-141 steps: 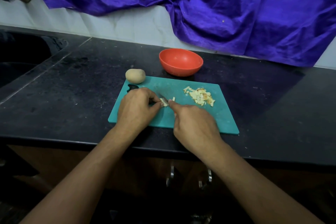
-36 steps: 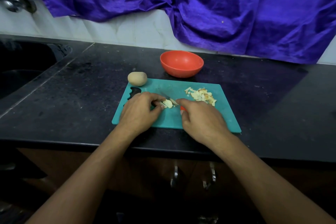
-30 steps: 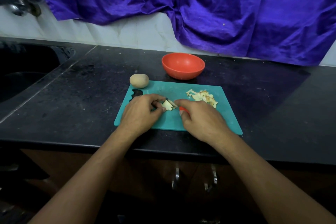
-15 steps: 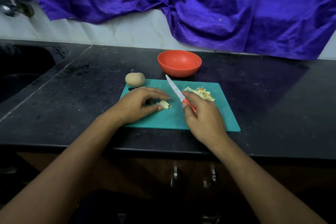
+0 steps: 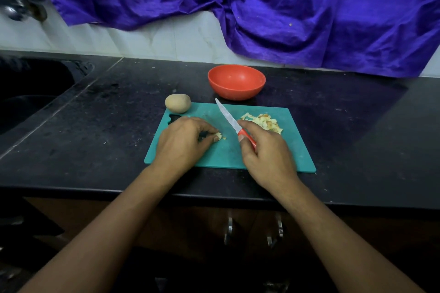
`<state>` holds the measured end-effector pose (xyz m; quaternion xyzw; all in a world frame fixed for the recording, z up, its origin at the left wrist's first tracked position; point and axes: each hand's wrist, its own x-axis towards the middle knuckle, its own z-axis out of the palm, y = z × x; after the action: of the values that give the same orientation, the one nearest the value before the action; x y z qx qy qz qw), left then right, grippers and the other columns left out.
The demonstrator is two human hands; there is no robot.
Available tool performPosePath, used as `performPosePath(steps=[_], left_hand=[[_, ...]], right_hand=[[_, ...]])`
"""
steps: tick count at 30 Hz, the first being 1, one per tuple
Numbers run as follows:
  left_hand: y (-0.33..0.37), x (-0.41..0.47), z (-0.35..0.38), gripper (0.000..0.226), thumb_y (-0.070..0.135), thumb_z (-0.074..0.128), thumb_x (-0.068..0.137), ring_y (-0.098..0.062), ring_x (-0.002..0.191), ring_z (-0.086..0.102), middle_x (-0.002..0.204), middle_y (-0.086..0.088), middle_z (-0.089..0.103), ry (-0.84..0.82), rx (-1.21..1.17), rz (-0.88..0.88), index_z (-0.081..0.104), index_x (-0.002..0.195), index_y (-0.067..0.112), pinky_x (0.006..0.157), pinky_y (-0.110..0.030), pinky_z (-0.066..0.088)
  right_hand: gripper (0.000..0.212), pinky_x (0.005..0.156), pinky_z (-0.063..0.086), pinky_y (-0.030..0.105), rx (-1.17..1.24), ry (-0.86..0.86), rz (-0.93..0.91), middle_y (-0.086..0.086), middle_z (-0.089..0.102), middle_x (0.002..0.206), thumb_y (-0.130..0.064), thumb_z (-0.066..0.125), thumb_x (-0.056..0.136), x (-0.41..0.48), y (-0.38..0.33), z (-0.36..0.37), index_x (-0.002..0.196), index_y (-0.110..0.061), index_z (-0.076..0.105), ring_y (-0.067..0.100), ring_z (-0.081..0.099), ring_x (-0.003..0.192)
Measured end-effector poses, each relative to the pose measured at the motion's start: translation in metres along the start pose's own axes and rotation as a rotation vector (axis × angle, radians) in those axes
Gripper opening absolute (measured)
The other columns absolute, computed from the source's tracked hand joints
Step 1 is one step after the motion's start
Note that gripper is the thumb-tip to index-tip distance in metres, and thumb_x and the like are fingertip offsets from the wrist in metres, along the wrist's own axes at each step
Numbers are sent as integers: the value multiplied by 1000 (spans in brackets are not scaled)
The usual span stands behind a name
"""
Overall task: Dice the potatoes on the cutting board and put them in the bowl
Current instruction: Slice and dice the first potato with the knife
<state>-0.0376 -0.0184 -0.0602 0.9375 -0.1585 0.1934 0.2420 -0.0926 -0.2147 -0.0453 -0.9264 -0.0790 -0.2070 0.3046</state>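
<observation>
A teal cutting board (image 5: pixel 297 150) lies on the black counter. My left hand (image 5: pixel 182 141) rests on the board with curled fingers pinching a few small potato pieces (image 5: pixel 218 136). My right hand (image 5: pixel 266 152) grips the red handle of a knife (image 5: pixel 229 120), whose white blade points up and to the far left, lifted off the pieces. A pile of diced potato (image 5: pixel 263 122) sits at the board's far right, behind my right hand. A whole potato (image 5: pixel 178 103) lies at the board's far left corner. The red bowl (image 5: pixel 236 82) stands behind the board and looks empty.
The black counter (image 5: pixel 95 126) runs left to a dark sink (image 5: pixel 28 93) with a tap (image 5: pixel 14 7) above it. A purple cloth (image 5: pixel 262 7) hangs over the tiled wall behind. Cabinet handles (image 5: pixel 229 227) show below the counter's front edge.
The knife came up off the potato pieces, its blade now pointing up and left. My left hand's fingers curled in around the small pieces.
</observation>
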Motion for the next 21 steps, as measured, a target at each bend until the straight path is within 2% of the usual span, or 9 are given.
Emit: performPosePath(steps=[3,11,15,18,21], left_hand=[[5,-3,3,15,47,71,90,-8,97,63,102,20,73,42,47,-22,78,101,39,76,-38,56],[12,-6,1,17,48,70,91,-8,98,62,102,19,73,78,85,-27,78,102,38,77,-38,56],[3,-7,-5,24,44,71,91,-7,101,61,112,19,72,-13,-14,0,77,113,37,81,-31,52],[-5,-4,-11,26,39,74,91,-5,95,63,113,17,72,-88,-94,-22,76,117,36,81,-29,52],[-3,-3,-12,24,41,75,89,-5,90,62,109,17,72,-86,-99,-49,77,113,37,76,-29,50]], right_hand=[[39,82,55,36,-5,8,-1,-3,74,115,-30,55,102,-1,-1,1,140,-27,61,15,67,96],[38,78,51,31,-66,-25,19,-6,73,109,-31,53,103,-3,-7,-3,141,-32,59,13,65,94],[35,67,48,32,-190,-117,35,-5,70,94,-33,48,104,-6,-10,-7,137,-35,60,13,61,76],[35,74,56,39,-245,-165,51,-2,69,100,-33,46,104,-8,-14,-11,137,-34,58,16,64,84],[32,74,57,41,-292,-195,40,-3,67,98,-33,45,104,-8,-19,-11,132,-33,59,17,63,85]])
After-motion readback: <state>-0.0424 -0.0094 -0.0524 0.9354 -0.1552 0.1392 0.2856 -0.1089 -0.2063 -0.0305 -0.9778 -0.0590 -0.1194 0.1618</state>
